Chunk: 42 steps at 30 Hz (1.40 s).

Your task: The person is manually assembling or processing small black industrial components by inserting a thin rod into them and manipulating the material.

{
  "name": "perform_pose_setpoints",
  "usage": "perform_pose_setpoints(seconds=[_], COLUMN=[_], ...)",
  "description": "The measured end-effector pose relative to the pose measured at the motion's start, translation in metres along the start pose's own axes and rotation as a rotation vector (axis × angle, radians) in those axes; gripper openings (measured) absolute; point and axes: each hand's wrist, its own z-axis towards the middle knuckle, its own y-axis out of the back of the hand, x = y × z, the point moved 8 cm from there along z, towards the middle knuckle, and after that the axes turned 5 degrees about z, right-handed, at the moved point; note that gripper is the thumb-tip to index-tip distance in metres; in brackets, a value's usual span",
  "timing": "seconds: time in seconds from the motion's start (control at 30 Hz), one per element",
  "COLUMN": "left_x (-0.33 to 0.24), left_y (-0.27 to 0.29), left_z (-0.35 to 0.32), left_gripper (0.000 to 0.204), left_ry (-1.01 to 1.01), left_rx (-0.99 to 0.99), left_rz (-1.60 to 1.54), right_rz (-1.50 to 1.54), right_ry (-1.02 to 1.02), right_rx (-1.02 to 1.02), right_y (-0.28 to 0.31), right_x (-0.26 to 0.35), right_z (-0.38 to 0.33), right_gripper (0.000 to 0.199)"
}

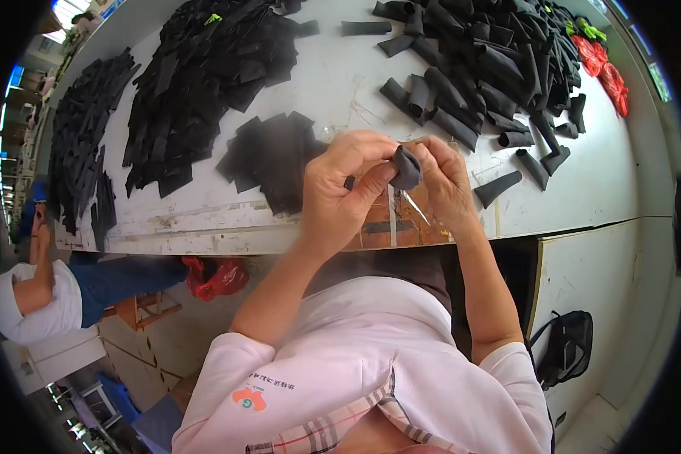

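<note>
A dark grey fabric tube, its rounded opening turned toward me, is pinched between my two hands above the table's front edge. My left hand is closed on its left side with thumb and fingers. From the other side my right hand grips its upper right edge, fingers bent. Just under the piece a thin, shiny pointed strip shows; I cannot tell whether it is held or fixed. Behind my left hand lies a loose stack of flat dark fabric pieces.
Flat black pieces form a large pile and another pile on the left. Rolled black tubes heap at the right, near red plastic bags. A black bag hangs below right. Another person is at the left.
</note>
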Motion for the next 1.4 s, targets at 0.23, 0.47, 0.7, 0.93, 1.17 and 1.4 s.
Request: perform_pose_setpoints(seconds=[0.23, 0.47, 0.7, 0.93, 1.17, 1.4], left_x=[-0.004, 0.023, -0.006, -0.019, 0.007, 0.012], left_y=[0.009, -0.008, -0.027, -0.015, 0.012, 0.01], left_z=[-0.007, -0.015, 0.009, 0.007, -0.002, -0.003], left_gripper=[0.009, 0.013, 0.01, 0.011, 0.015, 0.015], left_ry=[0.044, 0.258, 0.226, 0.087, 0.25, 0.227], left_rx=[-0.285, -0.155, 0.107, -0.065, -0.253, -0.244], left_rz=[-0.574, -0.647, 0.059, -0.354, -0.76, -0.782], right_rz=[-0.861, -0.663, -0.3, -0.608, -0.768, -0.731], right_ry=[0.581, 0.443, 0.418, 0.379, 0.498, 0.52], right_rx=[0.074, 0.067, 0.103, 0.092, 0.106, 0.126], right_y=[-0.026, -0.021, -0.013, -0.014, -0.021, -0.027], right_x=[0.1, 0.05, 0.021, 0.041, 0.074, 0.055], right_z=[-0.02, -0.015, -0.018, -0.013, -0.014, -0.017], right_gripper=[0.033, 0.015, 0.007, 0.01, 0.019, 0.014])
